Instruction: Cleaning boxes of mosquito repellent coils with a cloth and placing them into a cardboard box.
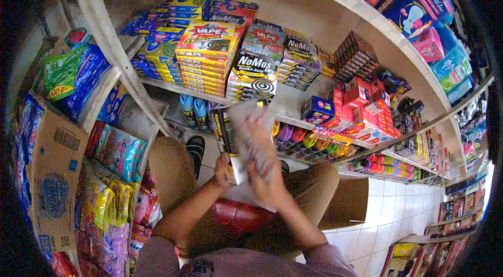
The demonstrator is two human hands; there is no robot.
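My left hand (222, 171) grips the lower end of a dark box (224, 129) with a white and yellow end, held upright over my lap. My right hand (267, 184), smeared by motion blur, holds a greyish cloth (251, 119) against or just in front of the box's right side. The cloth hides part of the box. Just beyond, on the shelf, stand a stack of black-and-white NoMos mosquito coil boxes (253, 70) and a stack of yellow Vape boxes (208, 55).
Red boxes (359, 108) and a blue Hit box (317, 110) sit farther right on the shelf (289, 114). Spray cans (188, 110) stand below. A cardboard box (346, 206) rests on the tiled floor at right. Packed shelves and a brown carton (55, 182) flank my left.
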